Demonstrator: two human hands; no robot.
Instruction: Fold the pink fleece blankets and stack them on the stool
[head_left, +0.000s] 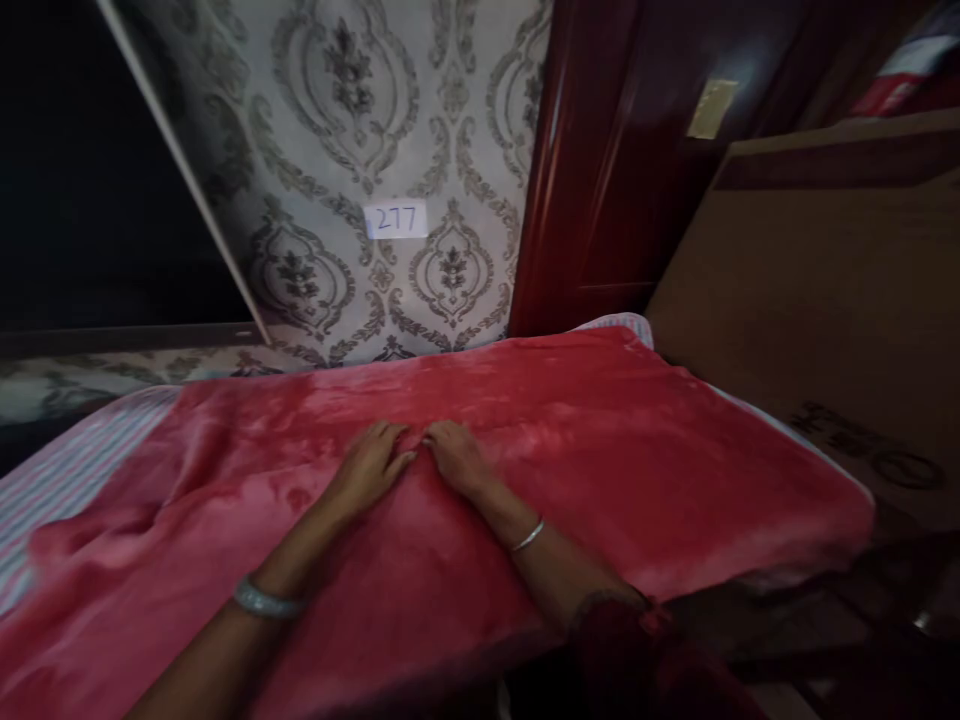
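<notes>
A plush red blanket [600, 480] is spread over a raised flat surface, with creases and bunched folds toward its left side. My left hand [371, 465] rests on the middle of it, thumb held apart from the fingers. Close by on the right, my right hand [455, 455] lies on the same blanket with its fingers slightly bent and pointing to the left hand. A small gap with a low ripple of cloth separates the fingertips. Neither palm is visible.
A striped sheet [97, 460] shows under the blanket at the left. Patterned wallpaper with a paper label reading 277 [396, 219] is behind. A dark screen [112, 180] stands at left, a dark red door [630, 150] and a large cardboard box [817, 270] at right.
</notes>
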